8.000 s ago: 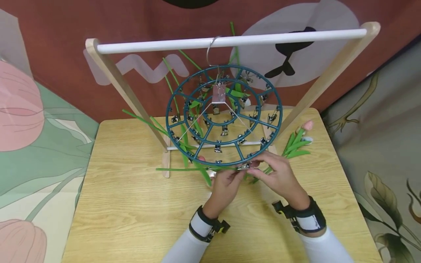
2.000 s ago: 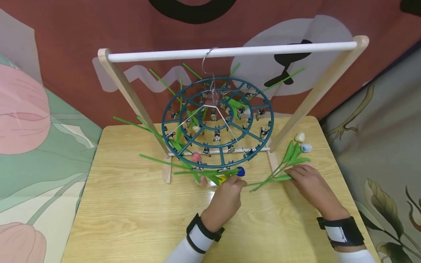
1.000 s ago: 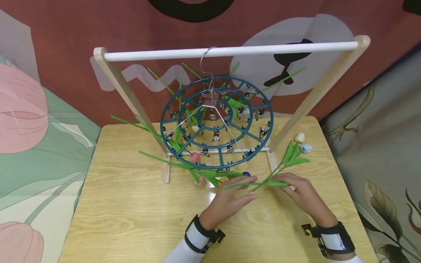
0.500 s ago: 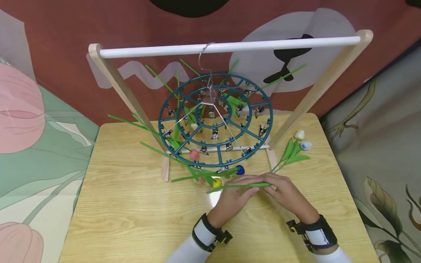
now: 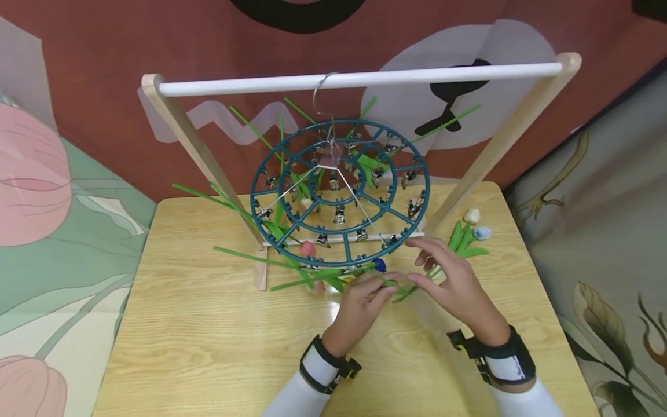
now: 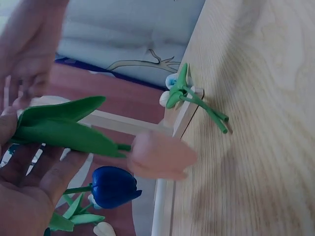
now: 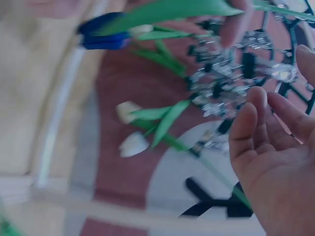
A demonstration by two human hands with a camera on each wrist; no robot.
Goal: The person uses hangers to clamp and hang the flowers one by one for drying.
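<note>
A round teal clip hanger (image 5: 350, 255) with many metal clips hangs by its hook from the rack. In my left hand (image 5: 359, 310) I hold a pink artificial tulip (image 6: 160, 155) by its green leaves and stem, below the hanger's front rim; its bloom points down in the left wrist view. My right hand (image 5: 464, 284) is raised at the rim's front right, thumb and fingers apart, close to metal clips (image 7: 283, 73). Close by my left hand, a blue tulip (image 6: 113, 187) hangs from the rim, with a yellow one (image 5: 348, 279) partly hidden behind my fingers.
A wooden rack with a white bar (image 5: 250, 85) stands on the table (image 5: 208, 347). Other tulips hang around the hanger, their stems (image 5: 195, 194) sticking outward. At the right, a white tulip (image 5: 471, 216) and a light blue tulip (image 5: 482, 233) lie on the table.
My right hand picked the pink tulip up from the right side and brought it to my left hand, which now holds it. The right hand has since let go and risen to the rim.
</note>
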